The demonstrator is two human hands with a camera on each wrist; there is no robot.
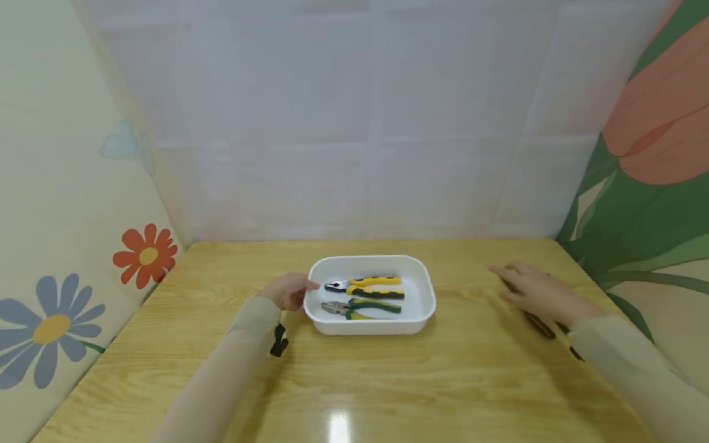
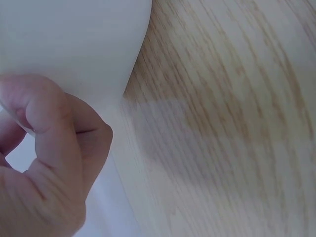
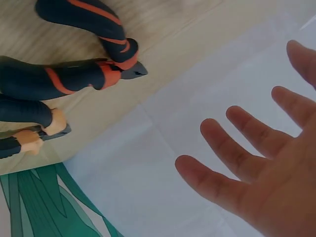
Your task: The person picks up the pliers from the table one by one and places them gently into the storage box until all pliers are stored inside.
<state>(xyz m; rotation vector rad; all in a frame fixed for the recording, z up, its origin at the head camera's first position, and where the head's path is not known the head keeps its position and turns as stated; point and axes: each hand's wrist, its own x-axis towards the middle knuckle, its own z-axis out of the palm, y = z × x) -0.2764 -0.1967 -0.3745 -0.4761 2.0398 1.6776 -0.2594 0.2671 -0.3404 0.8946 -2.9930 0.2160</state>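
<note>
A white tray (image 1: 370, 327) stands on the table, holding yellow-and-black pliers (image 1: 382, 294) and green-and-yellow pliers (image 1: 375, 306). At its left end my left hand (image 1: 289, 291) grips the rim, thumb on the inner side; the left wrist view shows the curled fingers (image 2: 54, 126) against the tray's wall (image 2: 94, 44). My right hand (image 1: 534, 292) hovers at the right, fingers spread and holding nothing in the right wrist view. Beneath it, partly hidden in the head view, lie black-and-red pliers (image 3: 74, 79). A second pair, black-and-orange pliers (image 3: 34, 138), lies beside them.
The wood-grain table (image 1: 460, 381) meets a pale cloth backdrop (image 1: 365, 123) at the back. A flower-printed panel (image 1: 66, 246) borders the left side, and a tulip-printed panel (image 1: 659, 203) the right. A black strap piece (image 1: 279, 340) hangs by the left wrist.
</note>
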